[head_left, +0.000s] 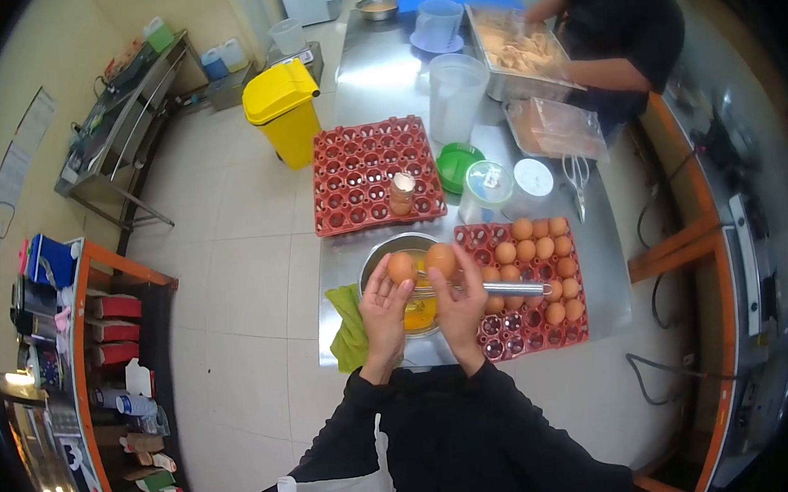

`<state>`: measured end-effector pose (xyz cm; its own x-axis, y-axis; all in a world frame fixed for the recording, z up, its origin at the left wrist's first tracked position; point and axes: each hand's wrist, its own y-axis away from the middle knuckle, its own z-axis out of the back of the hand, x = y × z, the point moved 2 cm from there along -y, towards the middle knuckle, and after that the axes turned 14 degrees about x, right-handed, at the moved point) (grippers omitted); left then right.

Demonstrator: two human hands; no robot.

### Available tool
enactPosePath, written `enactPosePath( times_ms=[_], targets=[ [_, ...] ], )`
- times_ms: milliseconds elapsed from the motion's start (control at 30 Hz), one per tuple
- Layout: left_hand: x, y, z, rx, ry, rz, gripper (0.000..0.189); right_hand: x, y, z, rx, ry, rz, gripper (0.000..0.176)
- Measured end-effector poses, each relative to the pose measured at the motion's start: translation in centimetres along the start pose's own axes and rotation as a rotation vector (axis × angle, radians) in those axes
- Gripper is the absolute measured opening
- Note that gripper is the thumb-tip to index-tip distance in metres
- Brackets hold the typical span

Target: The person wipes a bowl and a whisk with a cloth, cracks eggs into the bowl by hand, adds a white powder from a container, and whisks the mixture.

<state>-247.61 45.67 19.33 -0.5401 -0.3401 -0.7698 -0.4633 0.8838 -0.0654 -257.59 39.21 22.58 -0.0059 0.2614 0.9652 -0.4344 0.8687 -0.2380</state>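
Over a steel bowl (pixel 364 268), my left hand (pixel 382 315) grips a brown egg (pixel 402 268) in its fingertips. My right hand (pixel 461 313) has another brown egg (pixel 441 258) between fingers and thumb, close beside the first. Yellow yolks and egg liquid (pixel 420 315) lie in the bowl below. A whisk (pixel 514 288) rests across the bowl, its metal handle reaching right over the red egg tray (pixel 536 338). That tray holds many brown eggs (pixel 526 249), with bare pockets along its left and front. A green cloth (pixel 348 327) lies left of the bowl.
Stacked red trays (pixel 369 147) carry nested eggshells (pixel 402 193). Behind stand a clear pitcher (pixel 457 95), a green lid (pixel 458 166), lidded tubs (pixel 486 190) and scissors (pixel 578 183). Across the table a person (pixel 626 38) works at a food pan (pixel 528 77). A yellow bin (pixel 284 107) stands left.
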Motion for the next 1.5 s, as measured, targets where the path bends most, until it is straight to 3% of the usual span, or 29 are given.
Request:
enactPosePath(
  times_ms=[100,233,367,500,600,767,867,1067,1167,1500],
  targets=[
    [-0.6,0.2,0.9,0.002,0.068,-0.004,0.06,-1.6,-0.1,0.1,-0.051,-0.165,-0.025,0.052],
    [-0.3,0.0,1.0,0.045,0.061,0.047,0.058,-1.3,0.4,-1.1,0.104,-0.015,-0.042,0.049],
    [-0.7,-0.7,3.0,0.185,-0.013,0.146,0.056,-3.7,-0.6,1.1,0.176,-0.77,-0.297,0.043],
    [-1.7,-1.3,3.7,0.301,-0.116,0.292,0.05,-1.4,-2.6,2.2,0.548,-0.206,-0.249,0.038],
    [-2.8,-1.7,3.3,0.33,-0.126,0.344,0.046,-2.6,-3.3,3.0,0.656,-0.082,-0.112,0.038],
    [-2.8,-1.9,2.5,0.387,-0.249,0.292,0.045,-1.9,-3.4,3.3,0.587,-0.053,-0.124,0.041],
    [-1.9,-2.2,2.3,0.366,-0.448,0.12,0.042,-2.0,-3.1,2.8,0.516,-0.001,-0.14,0.04],
    [-2.3,-1.9,1.5,0.276,-0.893,0.05,0.04,-3.0,-2.5,2.3,0.424,0.161,-0.131,0.037],
    [-1.6,-1.8,1.7,0.28,-0.989,-0.088,0.04,-2.3,-2.2,1.9,0.379,0.208,-0.143,0.037],
    [-1.4,-1.6,2.8,0.214,-1.006,-0.118,0.04,-3.2,-1.8,0.3,0.315,0.248,-0.144,0.039]
  ],
)
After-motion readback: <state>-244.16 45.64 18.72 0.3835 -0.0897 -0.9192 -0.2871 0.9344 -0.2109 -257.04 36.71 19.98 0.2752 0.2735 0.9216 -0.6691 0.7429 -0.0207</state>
